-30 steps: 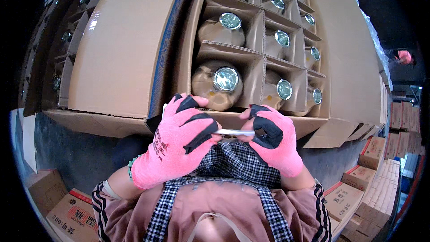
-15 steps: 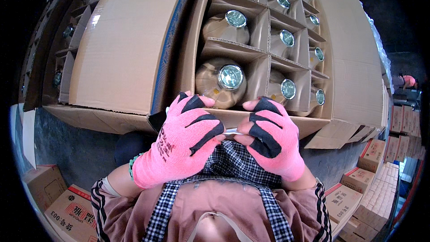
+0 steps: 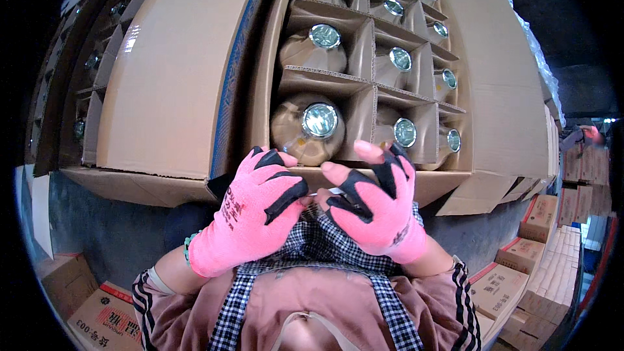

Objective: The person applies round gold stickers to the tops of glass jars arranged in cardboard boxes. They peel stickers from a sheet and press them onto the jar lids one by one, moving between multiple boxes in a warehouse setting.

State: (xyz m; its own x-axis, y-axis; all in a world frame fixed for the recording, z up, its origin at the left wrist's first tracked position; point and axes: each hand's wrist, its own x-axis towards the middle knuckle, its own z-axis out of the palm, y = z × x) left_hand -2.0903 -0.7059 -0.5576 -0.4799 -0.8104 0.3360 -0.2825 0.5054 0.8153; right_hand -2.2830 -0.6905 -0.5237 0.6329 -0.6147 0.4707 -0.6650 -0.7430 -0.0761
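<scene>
Head view: a thin pale strip (image 3: 335, 190) sits low in front of my chest, right between my two hands, its visible part running roughly left to right, so one end points toward each hand; most of it is hidden behind my fingers, and I cannot tell its full shape. My left hand (image 3: 252, 211) is at the left end, thumb and forefinger tips brought together and, as far as I can judge, pinching it. My right hand (image 3: 376, 216) is about as near, its thumb tip beside the strip, while the other fingers fan apart and point up and away from me; whether that thumb presses on it I cannot tell. Just beyond my fingertips stands the near wall (image 3: 426, 185) of a carton, between the strip and the nearest rounded flask (image 3: 290, 131), whose shiny round mouth tilts up toward me. Cardboard dividers (image 3: 359, 116) fence that flask off from its neighbours. A wide flap (image 3: 497, 84) spreads out to the right, a pale cardboard panel (image 3: 172, 71) lies to the left, and my checked apron (image 3: 296, 240) shows beneath my wrists
</scene>
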